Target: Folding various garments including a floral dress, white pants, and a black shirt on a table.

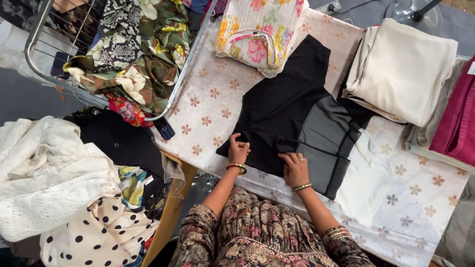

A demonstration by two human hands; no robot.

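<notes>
Left hand (239,150) curled, gripping the black garment (277,118); right hand (295,169) pressed flat, fingers spread, on it atop the floral-clothed surface (208,99), mobile phone (164,128) nearby.

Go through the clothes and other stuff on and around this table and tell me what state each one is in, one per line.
Black garment: spread flat on the table, partly folded, under both hands.
Left hand: fingers curled, gripping the garment's edge.
Right hand: flat, pressing the garment.
Cream cloth: folded, stacked.
Magenta cloth: folded.
Floral bag: lying closed.
Floral garment: draped over the rack.
Phone: lying at the table edge, screen dark.
</notes>
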